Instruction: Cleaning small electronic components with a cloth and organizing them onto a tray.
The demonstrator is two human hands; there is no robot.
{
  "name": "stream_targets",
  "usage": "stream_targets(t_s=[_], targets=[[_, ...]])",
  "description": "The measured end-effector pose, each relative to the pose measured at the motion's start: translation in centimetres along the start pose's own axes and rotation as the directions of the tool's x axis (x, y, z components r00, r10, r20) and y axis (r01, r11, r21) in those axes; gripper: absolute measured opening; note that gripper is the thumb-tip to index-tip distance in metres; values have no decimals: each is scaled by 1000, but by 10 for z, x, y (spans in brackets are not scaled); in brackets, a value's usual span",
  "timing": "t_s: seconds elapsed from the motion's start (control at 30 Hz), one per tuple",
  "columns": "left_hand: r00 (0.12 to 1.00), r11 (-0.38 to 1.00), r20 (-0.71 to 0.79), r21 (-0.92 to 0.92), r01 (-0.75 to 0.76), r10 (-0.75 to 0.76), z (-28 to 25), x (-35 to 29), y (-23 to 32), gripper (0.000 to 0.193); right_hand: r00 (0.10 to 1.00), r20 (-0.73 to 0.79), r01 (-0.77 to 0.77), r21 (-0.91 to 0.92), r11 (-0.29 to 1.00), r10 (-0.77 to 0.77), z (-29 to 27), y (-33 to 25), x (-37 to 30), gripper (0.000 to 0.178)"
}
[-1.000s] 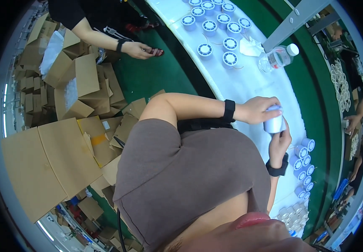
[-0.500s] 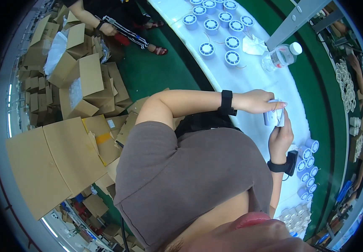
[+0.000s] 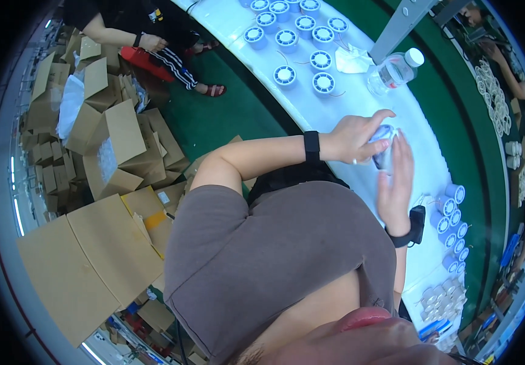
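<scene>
Holding a small white-and-blue spool between both hands above the white surface, just ahead of the torso. Right hand: fingers straight and pressed together, palm flat against the near side of the spool, black wristband and a dark device at the wrist. Left hand: fingers curled over the far and upper side of the spool, thumb raised, black watch band on the forearm. Spool enclosed from both sides, so only a narrow strip shows between the fingers; long axis roughly in line with the right hand's fingers, pointing away from the body, though exact tilt not readable. Spool touching both hands; neither hand distinctly nearer. Contact with the surface below not determinable.

Further out to the right: a row of blue-topped spools along the surface edge, well apart from the hands. Beyond the hands: a clear plastic bottle with a white cap lying tilted, a crumpled white cloth beside it, then a group of round blue-and-white spools. To the far left: stacked cardboard boxes on the floor; a second person seated at the top edge.

Compared with half a second ago: right hand now flatter against the spool and more extended, left hand closed further round it, spool less exposed; hands at much the same place over the surface.
</scene>
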State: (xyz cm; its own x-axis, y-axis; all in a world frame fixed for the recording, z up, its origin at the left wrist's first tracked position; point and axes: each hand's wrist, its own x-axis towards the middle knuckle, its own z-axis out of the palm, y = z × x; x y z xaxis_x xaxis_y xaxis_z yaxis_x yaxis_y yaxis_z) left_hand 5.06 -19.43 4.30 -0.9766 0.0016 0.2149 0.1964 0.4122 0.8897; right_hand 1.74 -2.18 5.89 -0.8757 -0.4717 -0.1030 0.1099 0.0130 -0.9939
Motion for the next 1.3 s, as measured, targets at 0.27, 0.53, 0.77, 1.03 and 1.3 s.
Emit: stream_targets(t_s=[0.27,0.53,0.77,1.03,1.3], targets=[[972,972,21,-52,-231,232,-20,-1,-6,53,867,229,-498,443,746,443,37,-10,7,59],[817,990,-572,139,6,76,-95,-1,-54,45,839,441,-216,808,549,-319,13,-14,45,44],[552,642,-831,390,660,-62,-264,6,-162,60,943,-56,-109,878,466,327,-15,13,1,33],[526,219,-651,495,841,-547,-288,33,-261,66,867,-250,17,880,475,432,-14,21,-31,34],[469,432,-834,324,842,-289,-298,4,-241,53,942,-92,-69,888,455,322,-13,38,-21,38]])
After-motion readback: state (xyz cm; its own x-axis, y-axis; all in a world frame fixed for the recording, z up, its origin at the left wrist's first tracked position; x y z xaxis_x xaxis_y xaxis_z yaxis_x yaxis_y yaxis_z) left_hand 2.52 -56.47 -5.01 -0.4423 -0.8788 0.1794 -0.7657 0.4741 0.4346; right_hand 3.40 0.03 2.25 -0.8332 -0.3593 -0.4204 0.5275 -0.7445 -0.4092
